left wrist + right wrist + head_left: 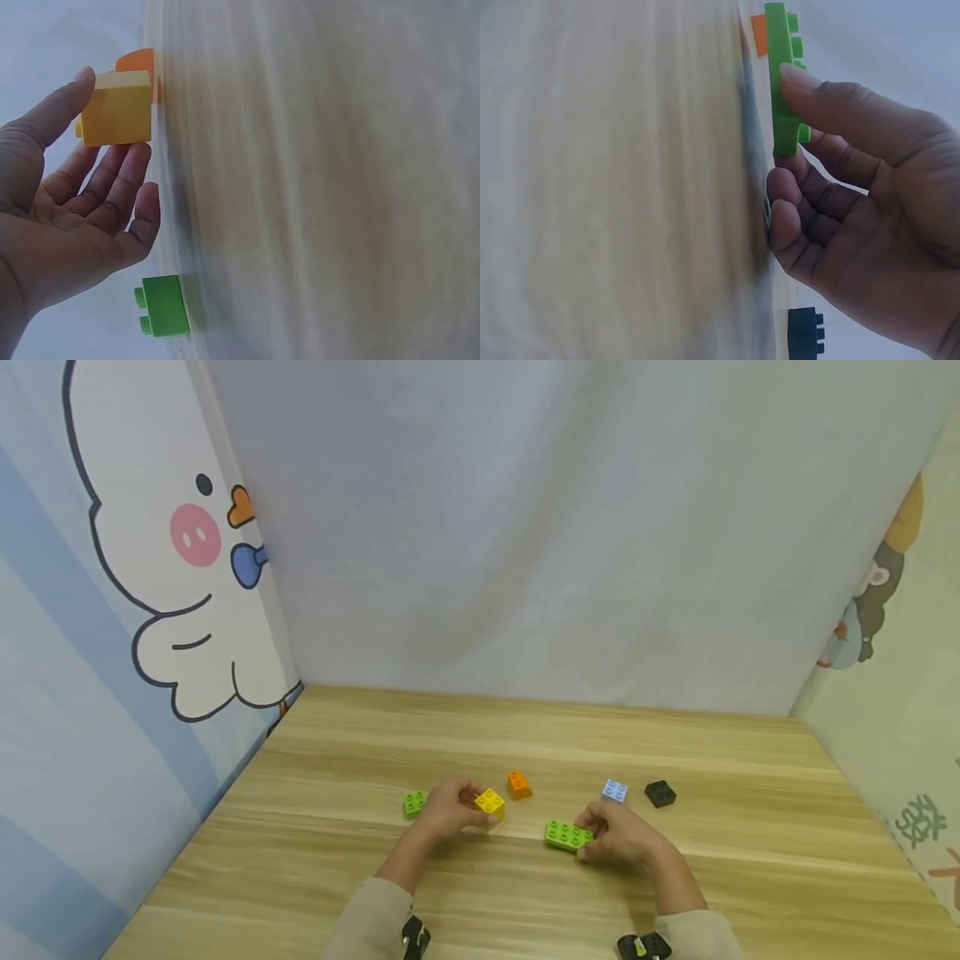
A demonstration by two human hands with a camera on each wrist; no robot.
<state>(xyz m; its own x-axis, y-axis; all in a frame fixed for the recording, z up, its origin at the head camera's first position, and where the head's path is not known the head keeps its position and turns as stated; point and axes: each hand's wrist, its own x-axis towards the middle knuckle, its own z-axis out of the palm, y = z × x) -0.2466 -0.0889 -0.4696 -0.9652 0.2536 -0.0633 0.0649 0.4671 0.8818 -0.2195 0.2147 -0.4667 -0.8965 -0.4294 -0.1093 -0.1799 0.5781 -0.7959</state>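
My left hand (448, 811) pinches a yellow toy building block (490, 804) between thumb and fingers; in the left wrist view the yellow block (118, 114) is held just off the tabletop. My right hand (619, 835) grips one end of a long light-green building block (567, 835), studs up. From the right wrist, the thumb lies along the side of that long green block (781, 82). Beyond the yellow block sits an orange block (518, 785) with a sloped side. A smaller green block (414, 804) lies left of the left hand, partly hidden by it.
Behind the right hand are a light-blue block (614, 791) and, farther right, a black block (660, 793). Everything lies on a wood-grain table (315, 860). A pale curtain (525, 527) hangs at its back edge, with printed cloths at both sides.
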